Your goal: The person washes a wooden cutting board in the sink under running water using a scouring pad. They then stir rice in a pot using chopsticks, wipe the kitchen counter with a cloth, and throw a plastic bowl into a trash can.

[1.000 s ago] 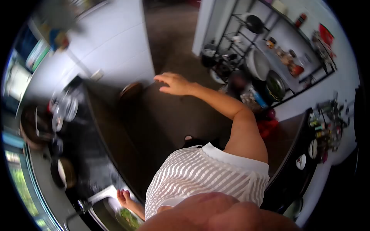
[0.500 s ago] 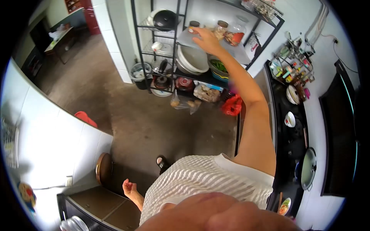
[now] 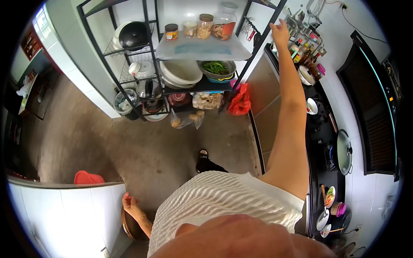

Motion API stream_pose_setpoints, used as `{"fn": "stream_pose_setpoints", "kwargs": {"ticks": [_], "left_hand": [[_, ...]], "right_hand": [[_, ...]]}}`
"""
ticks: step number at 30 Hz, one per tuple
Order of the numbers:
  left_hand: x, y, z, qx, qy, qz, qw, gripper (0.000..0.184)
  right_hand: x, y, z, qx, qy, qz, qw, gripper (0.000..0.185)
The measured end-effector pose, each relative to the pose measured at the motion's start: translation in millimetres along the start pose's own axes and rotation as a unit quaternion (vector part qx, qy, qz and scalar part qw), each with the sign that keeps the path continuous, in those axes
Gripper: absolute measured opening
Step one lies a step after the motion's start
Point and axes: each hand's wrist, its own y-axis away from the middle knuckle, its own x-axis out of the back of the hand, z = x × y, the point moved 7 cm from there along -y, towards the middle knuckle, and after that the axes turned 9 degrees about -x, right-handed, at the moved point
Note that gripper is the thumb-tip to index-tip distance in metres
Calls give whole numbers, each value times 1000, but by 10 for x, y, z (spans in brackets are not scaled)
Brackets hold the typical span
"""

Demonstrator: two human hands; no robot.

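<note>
My right hand [image 3: 280, 33] is stretched far forward at the end of my raised arm, fingers apart and nothing in it. In the view it lies beside the post of the black shelf rack [image 3: 251, 56] and left of the sauce bottles [image 3: 304, 53]. Low on the left, my left hand [image 3: 132, 205] hangs with loosely bent fingers and holds nothing. It is near the end of the white tiled wall [image 3: 86, 206], above a round wooden object [image 3: 129, 224].
Jars [image 3: 204, 26], a basin [image 3: 183, 73] and a bowl of green vegetables [image 3: 215, 67] stand on the rack. A red bag [image 3: 241, 101] lies below. The dark counter [image 3: 316, 172] at right bears a wok [image 3: 343, 152] and dishes. A red bucket [image 3: 88, 177] is at left.
The view has swung from the sink side to the rack and stove counter. My right hand has gone from in front of the jars to the rack's right side. My left hand stays low.
</note>
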Motion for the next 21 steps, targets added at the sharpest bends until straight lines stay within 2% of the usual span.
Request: {"fn": "stream_pose_setpoints", "kwargs": {"ticks": [1,3,7,9,11,12,13,15,16,17,18,19,20,21], "left_hand": [[-132,-65,23,-5,4,3,1000,31],[-521,-214,-98,-16,22,-6,1000,28],[-1521,-425,-202,10,64,-42,997,25],[-2202,-517,-96,10,84,-130,988,24],[-2738,-628,-55,5,100,-175,979,23],[-2970,-661,-21,2,111,-220,969,22],[-3156,-688,22,-1,107,-242,964,22],[-3568,-714,142,-12,83,-298,951,21],[-3733,-738,164,0,59,-320,946,20],[-3909,-721,200,-6,45,-369,928,20],[-4024,-735,171,12,59,-395,917,20],[-4126,-774,122,34,69,-419,905,20],[-4236,-791,43,27,44,-470,881,21],[-4335,-801,27,29,31,-506,861,21]], "right_hand": [[-27,-107,-1,-2,4,2,1000,62],[-111,-333,-165,24,23,24,999,73],[-415,-785,-201,48,75,8,996,85],[-571,-932,-251,139,96,23,985,69],[-686,-1053,-199,161,39,29,986,54],[-711,-1077,-203,215,45,63,973,34],[-863,-1141,-114,271,-34,46,961,12],[-924,-1277,97,180,1,17,984,19],[-955,-1399,214,191,55,45,979,21],[-748,-1288,182,208,-19,55,976,23],[-485,-1048,114,154,95,59,982,24],[-372,-1001,130,186,168,52,967,33],[225,-506,-65,181,100,126,970,22],[701,-79,-120,118,30,110,986,25]]}}
